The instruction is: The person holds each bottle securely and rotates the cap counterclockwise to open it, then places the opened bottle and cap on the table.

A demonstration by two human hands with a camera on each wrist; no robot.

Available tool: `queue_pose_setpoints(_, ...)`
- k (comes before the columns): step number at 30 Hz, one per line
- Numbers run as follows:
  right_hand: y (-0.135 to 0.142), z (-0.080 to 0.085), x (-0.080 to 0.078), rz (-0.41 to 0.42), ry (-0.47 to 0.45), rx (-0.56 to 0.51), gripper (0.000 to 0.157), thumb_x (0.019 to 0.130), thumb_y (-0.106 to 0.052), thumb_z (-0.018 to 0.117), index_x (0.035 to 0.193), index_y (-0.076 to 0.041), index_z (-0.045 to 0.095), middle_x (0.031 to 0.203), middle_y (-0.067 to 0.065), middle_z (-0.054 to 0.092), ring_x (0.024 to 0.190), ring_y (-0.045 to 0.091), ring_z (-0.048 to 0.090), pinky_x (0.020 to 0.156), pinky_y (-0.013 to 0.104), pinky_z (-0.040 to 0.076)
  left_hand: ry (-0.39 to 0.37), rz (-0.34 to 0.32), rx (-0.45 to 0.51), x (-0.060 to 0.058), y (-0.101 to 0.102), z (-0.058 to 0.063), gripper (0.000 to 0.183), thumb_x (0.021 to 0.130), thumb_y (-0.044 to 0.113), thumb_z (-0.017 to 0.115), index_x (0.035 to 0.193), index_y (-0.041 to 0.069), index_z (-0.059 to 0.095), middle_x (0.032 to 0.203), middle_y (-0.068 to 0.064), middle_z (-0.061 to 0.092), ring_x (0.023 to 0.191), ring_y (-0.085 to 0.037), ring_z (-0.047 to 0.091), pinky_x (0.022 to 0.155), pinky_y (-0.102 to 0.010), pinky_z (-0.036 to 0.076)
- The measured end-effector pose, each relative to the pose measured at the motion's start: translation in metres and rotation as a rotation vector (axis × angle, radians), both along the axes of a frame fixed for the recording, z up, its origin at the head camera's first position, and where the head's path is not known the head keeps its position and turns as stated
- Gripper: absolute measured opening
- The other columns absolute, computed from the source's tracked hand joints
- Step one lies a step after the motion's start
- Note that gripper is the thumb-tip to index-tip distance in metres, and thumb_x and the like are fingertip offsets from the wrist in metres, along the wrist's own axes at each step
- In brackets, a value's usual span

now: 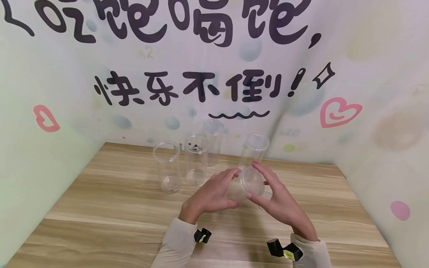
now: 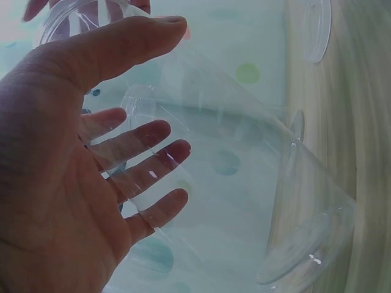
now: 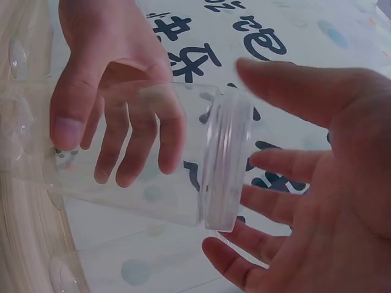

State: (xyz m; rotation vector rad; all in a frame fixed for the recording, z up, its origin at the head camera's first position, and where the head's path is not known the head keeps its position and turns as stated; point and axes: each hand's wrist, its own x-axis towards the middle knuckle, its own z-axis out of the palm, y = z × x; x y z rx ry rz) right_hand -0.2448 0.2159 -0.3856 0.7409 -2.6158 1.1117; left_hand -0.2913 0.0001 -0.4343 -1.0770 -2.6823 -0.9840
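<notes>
A clear plastic jar is held tilted on its side above the wooden table, its capped end toward the right hand. My left hand holds the jar's body, thumb on one side and fingers round the other. A clear lid sits over the jar's mouth. Around that lid, my right hand has its thumb and fingers spread, fingertips right at the rim. The right wrist view shows a small gap between the right thumb and the lid.
Several open-looking clear jars stand behind: a left one, a middle one, a rear one and a right one. A loose clear lid lies on the table. Printed cloth walls enclose the back and sides.
</notes>
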Motion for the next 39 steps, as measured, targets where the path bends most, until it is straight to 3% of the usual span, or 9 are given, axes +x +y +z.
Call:
queue_pose_setpoints(6, -0.009, -0.001, 0.0, -0.17, 0.031, -0.028, 0.075, 0.085, -0.019, 0.079, 0.148, -0.007, 0.04, 0.147, 0.014, 0.045, 0.126, 0.032, 0.049, 0.087, 0.048, 0.05, -0.004, 0.016, -0.006, 0.0, 0.001, 0.0, 0.089, 0.078, 0.035, 0.082, 0.149, 0.013, 0.034, 0.138, -0.003, 0.055, 0.128, -0.018, 0.051, 0.107, -0.046, 0.041)
queue_pose_setpoints(11, -0.016, -0.001, 0.002, -0.355, 0.041, 0.062, 0.07, 0.087, -0.037, 0.076, 0.142, -0.005, 0.047, 0.134, 0.016, 0.052, 0.108, 0.031, 0.058, 0.077, 0.046, 0.05, 0.022, 0.03, -0.027, 0.001, 0.002, 0.001, 0.088, 0.078, 0.037, 0.081, 0.149, 0.013, 0.035, 0.138, -0.003, 0.055, 0.129, -0.017, 0.051, 0.107, -0.045, 0.041)
queue_pose_setpoints(14, -0.019, -0.001, 0.003, -0.404, 0.02, 0.122, 0.068, 0.09, -0.046, 0.069, 0.141, -0.006, 0.048, 0.131, 0.014, 0.053, 0.1, 0.028, 0.06, 0.071, 0.043, 0.05, 0.034, 0.038, -0.051, 0.001, 0.003, 0.001, 0.087, 0.078, 0.038, 0.08, 0.148, 0.014, 0.035, 0.14, -0.002, 0.054, 0.131, -0.017, 0.05, 0.107, -0.045, 0.041)
queue_pose_setpoints(18, -0.021, 0.0, 0.003, -0.425, -0.007, 0.166, 0.069, 0.091, -0.055, 0.063, 0.14, -0.009, 0.048, 0.126, 0.011, 0.054, 0.094, 0.025, 0.06, 0.068, 0.039, 0.049, 0.045, 0.037, -0.067, 0.001, 0.004, 0.001, 0.087, 0.078, 0.038, 0.08, 0.148, 0.013, 0.035, 0.142, -0.003, 0.053, 0.132, -0.017, 0.049, 0.107, -0.045, 0.041)
queue_pose_setpoints(25, -0.022, -0.002, 0.002, -0.433, -0.022, 0.203, 0.068, 0.089, -0.057, 0.065, 0.134, -0.007, 0.055, 0.121, 0.01, 0.061, 0.09, 0.024, 0.063, 0.073, 0.044, 0.051, 0.058, 0.043, -0.086, 0.002, 0.005, 0.001, 0.087, 0.078, 0.038, 0.082, 0.148, 0.014, 0.036, 0.142, -0.002, 0.052, 0.131, -0.017, 0.05, 0.106, -0.044, 0.042)
queue_pose_setpoints(33, -0.018, 0.001, 0.003, -0.416, -0.123, 0.228, 0.075, 0.089, -0.062, 0.061, 0.14, -0.008, 0.051, 0.117, 0.011, 0.068, 0.084, 0.02, 0.067, 0.075, 0.044, 0.053, 0.06, 0.043, -0.106, 0.002, 0.005, 0.0, 0.086, 0.078, 0.038, 0.081, 0.148, 0.014, 0.037, 0.141, -0.002, 0.053, 0.13, -0.017, 0.05, 0.108, -0.044, 0.04)
queue_pose_setpoints(39, -0.017, 0.002, 0.004, -0.395, -0.127, 0.211, 0.078, 0.087, -0.064, 0.062, 0.141, -0.009, 0.051, 0.118, 0.008, 0.067, 0.082, 0.017, 0.065, 0.074, 0.04, 0.053, 0.064, 0.038, -0.11, 0.002, 0.005, 0.001, 0.086, 0.078, 0.038, 0.081, 0.148, 0.014, 0.037, 0.14, -0.002, 0.053, 0.129, -0.017, 0.051, 0.107, -0.043, 0.041)
